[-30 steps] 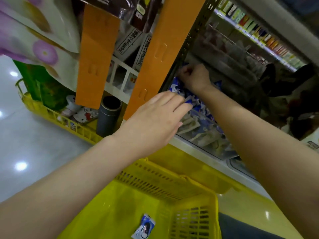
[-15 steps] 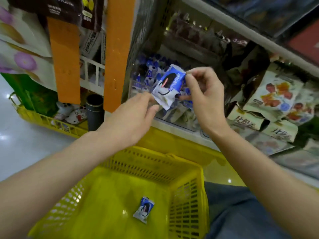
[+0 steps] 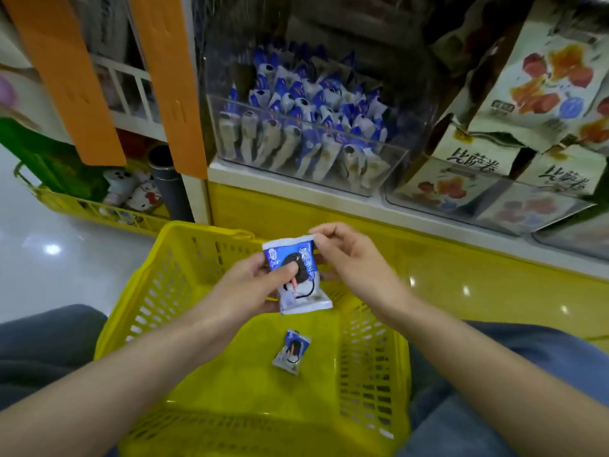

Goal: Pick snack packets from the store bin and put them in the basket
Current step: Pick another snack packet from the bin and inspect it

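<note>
Pinching a blue-and-white snack packet (image 3: 304, 293) from both sides, the fingers (image 3: 287, 268) of two bare hands hold it in the air above a yellow basket (image 3: 131, 291). The left hand (image 3: 250, 285) grips the packet's left edge, with the thumb pressed across a dark round biscuit picture on the front. The right hand (image 3: 352, 258) pinches the top right corner between thumb and forefinger, and its other fingers are loosely curled.

The packet stands roughly upright. Its long axis runs top to bottom with a slight tilt, and the sealed lower edge points down. The basket's open top lies straight beneath both hands, between the person's blue-clad legs, so the drop is directly downward from the fingers. The left hand has the fuller hold and seems likelier to lower or release it.

A second packet (image 3: 292, 351) of the same kind lies flat on the basket floor, below the held one and well apart from it.

Farther ahead and higher, a clear store bin (image 3: 389, 166) on a shelf is heaped with more such packets. Fruit-printed bags (image 3: 540, 77) stand to its right, and orange strips (image 3: 66, 77) hang to its left.
</note>
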### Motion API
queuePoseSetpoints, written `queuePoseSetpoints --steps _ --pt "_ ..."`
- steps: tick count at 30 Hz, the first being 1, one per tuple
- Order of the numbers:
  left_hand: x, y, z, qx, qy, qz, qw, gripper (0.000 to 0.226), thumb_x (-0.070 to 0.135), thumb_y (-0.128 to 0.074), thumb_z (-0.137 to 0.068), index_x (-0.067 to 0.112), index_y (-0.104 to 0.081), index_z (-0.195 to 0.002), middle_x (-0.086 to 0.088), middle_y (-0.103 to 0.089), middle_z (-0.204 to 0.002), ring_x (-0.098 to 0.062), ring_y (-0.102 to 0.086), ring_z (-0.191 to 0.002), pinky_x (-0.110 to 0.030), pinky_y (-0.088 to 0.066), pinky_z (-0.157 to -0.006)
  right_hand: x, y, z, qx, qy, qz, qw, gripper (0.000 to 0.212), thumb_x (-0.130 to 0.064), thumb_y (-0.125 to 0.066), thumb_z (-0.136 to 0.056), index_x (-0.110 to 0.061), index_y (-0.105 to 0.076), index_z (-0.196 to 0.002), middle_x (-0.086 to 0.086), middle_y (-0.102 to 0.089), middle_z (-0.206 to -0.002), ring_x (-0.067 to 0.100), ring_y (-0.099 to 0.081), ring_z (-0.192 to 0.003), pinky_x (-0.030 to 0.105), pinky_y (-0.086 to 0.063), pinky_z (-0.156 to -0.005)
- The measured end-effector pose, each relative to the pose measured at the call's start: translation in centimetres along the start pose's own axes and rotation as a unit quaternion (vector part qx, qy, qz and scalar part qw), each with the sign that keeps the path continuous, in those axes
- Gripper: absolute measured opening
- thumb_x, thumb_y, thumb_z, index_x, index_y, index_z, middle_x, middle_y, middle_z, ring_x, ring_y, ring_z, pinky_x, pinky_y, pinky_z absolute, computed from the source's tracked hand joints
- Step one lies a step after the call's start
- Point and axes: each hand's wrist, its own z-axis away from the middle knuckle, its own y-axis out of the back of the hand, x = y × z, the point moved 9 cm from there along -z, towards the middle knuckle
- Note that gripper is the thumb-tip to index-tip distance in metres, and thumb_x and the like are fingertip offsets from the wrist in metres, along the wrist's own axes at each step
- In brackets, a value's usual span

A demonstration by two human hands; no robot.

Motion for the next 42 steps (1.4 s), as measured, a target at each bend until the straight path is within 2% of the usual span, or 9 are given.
queuePoseSetpoints --steps 9,13,18,23,27,32,34,37,42 --pt "-1.7 0.7 -0.1 0.045 -0.015 -0.058 0.997 0.003 0.015 -0.057 -0.09 0.016 -0.06 -0.09 -0.009 -0.068 -0.092 -0.017 -0.066 -0.084 -0.033 -0.053 -0.072 4.6 -1.1 1.1 -0.006 -0.073 -0.011 0.997 0.008 -0.009 -0.056 -0.09 -0.012 -0.062 -0.085 0.006 -0.064 -0.081 0.012 -0.061 -0.071 0.025 -0.054 -0.066" --pt "-1.5 0.9 -0.1 0.065 -0.029 -0.064 0.995 0.023 0.021 -0.053 -0.092 0.014 -0.052 -0.07 -0.013 -0.06 -0.076 -0.015 -0.061 -0.065 -0.024 -0.051 -0.055 3.4 -0.8 1.5 0.02 0.048 0.144 0.988 0.01 -0.012 -0.063 -0.087 -0.019 -0.062 -0.079 -0.004 -0.064 -0.077 0.006 -0.059 -0.073 0.019 -0.048 -0.064" --pt "-2.9 0.4 -0.2 0.055 0.025 -0.022 0.998 0.016 0.026 -0.055 -0.091 0.015 -0.059 -0.08 -0.004 -0.068 -0.079 -0.01 -0.067 -0.068 -0.028 -0.053 -0.063 1.1 -0.6 2.5 0.053 0.209 0.392 0.894 0.013 -0.032 -0.056 -0.089 -0.021 -0.064 -0.087 -0.012 -0.06 -0.082 0.004 -0.057 -0.074 0.022 -0.047 -0.061" --pt "-4.2 -0.5 -0.3 0.041 0.073 -0.027 0.996 0.029 0.02 -0.071 -0.078 0.015 -0.056 -0.103 -0.004 -0.07 -0.092 -0.006 -0.068 -0.066 -0.022 -0.056 -0.063 4.5 2.3 1.2 0.12 0.013 0.108 0.987 0.017 -0.012 -0.054 -0.092 -0.019 -0.053 -0.077 -0.001 -0.06 -0.076 0.005 -0.061 -0.062 0.021 -0.053 -0.052" --pt "-3.9 0.3 -0.5 0.075 0.034 -0.019 0.996 0.008 0.019 -0.061 -0.087 0.014 -0.059 -0.093 -0.005 -0.066 -0.094 -0.003 -0.065 -0.059 -0.017 -0.053 -0.057 8.1 1.9 1.5 0.121 -0.158 -0.13 0.971 0.01 -0.008 -0.042 -0.097 -0.005 -0.044 -0.088 0.012 -0.06 -0.083 0.008 -0.063 -0.058 0.022 -0.056 -0.053" --pt "-2.7 2.3 -0.7 0.132 -0.03 -0.098 0.986 0.015 0.017 -0.053 -0.092 0.016 -0.055 -0.077 -0.003 -0.059 -0.077 -0.007 -0.062 -0.055 -0.024 -0.051 -0.057 10.7 -1.2 3.3 0.018 -0.271 -0.08 0.959 0.005 -0.004 -0.048 -0.094 -0.007 -0.044 -0.095 0.018 -0.057 -0.095 0.013 -0.058 -0.066 0.018 -0.051 -0.052" --pt "-1.9 2.6 -0.7 0.124 -0.073 -0.203 0.969 0.018 0.017 -0.055 -0.091 0.02 -0.054 -0.074 0.001 -0.06 -0.072 -0.014 -0.062 -0.059 -0.032 -0.049 -0.062 10.9 -0.8 3.2 0.001 -0.23 0.078 0.97 0.027 -0.005 -0.058 -0.088 -0.007 -0.045 -0.112 0.015 -0.055 -0.115 0.016 -0.059 -0.089 0.021 -0.049 -0.069" --pt "-1.4 1.9 -0.3 0.087 -0.126 -0.345 0.926 0.021 0.018 -0.057 -0.09 0.026 -0.054 -0.07 0.01 -0.059 -0.067 -0.009 -0.058 -0.059 -0.02 -0.042 -0.057 8.6 -0.5 2.8 0.007 -0.072 0.207 0.976 0.06 -0.015 -0.065 -0.085 -0.013 -0.033 -0.136 0.001 -0.044 -0.132 0.01 -0.044 -0.122 0.022 -0.038 -0.098" --pt "-2.5 0.7 0.1 0.056 -0.143 -0.418 0.896 0.018 0.023 -0.057 -0.09 0.023 -0.059 -0.072 0.01 -0.053 -0.063 -0.004 -0.051 -0.064 -0.015 -0.035 -0.055 7.3 -1.0 2.9 -0.001 -0.016 0.181 0.983 0.01 -0.019 -0.063 -0.086 -0.028 -0.061 -0.091 -0.017 -0.061 -0.083 -0.006 -0.058 -0.078 0.009 -0.044 -0.064"
